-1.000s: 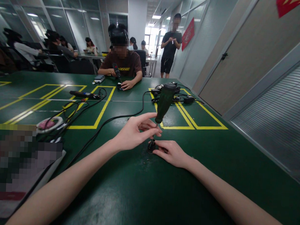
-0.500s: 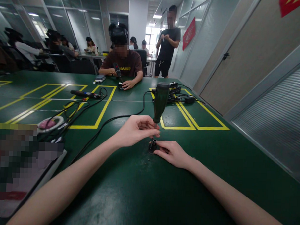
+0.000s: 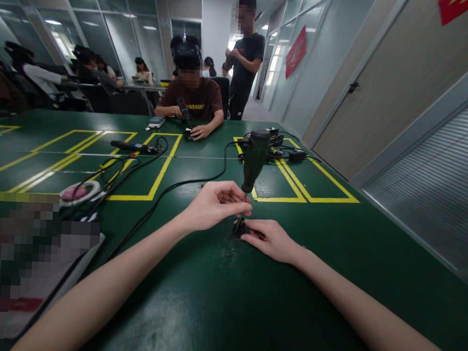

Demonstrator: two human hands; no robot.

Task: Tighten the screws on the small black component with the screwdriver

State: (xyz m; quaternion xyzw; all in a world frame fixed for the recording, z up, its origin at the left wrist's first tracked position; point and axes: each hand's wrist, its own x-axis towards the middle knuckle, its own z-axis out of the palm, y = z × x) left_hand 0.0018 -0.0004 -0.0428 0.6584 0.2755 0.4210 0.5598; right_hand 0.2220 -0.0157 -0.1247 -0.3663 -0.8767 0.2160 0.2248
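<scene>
My left hand (image 3: 222, 203) pinches the thin shaft of a screwdriver (image 3: 255, 158), whose dark handle points up and leans slightly to the right. The shaft's lower end meets a small black round part (image 3: 239, 231) that lies on the green table (image 3: 229, 294). With thumb and fingers closed on that part's right side, my right hand (image 3: 268, 239) holds it against the tabletop. Where exactly the screwdriver tip sits in the part is too small to make out.
Black cables and adapters (image 3: 295, 155) lie beyond the screwdriver. At the left are a corded pen-like tool (image 3: 132, 147), a white tape roll (image 3: 79, 194) and a blurred-out flat object (image 3: 24, 270). A co-worker (image 3: 193, 98) sits across the table; another person (image 3: 247, 57) stands behind.
The screwdriver handle has tipped slightly to the right while both hands stay almost in place. The standing person has moved left and closer.
</scene>
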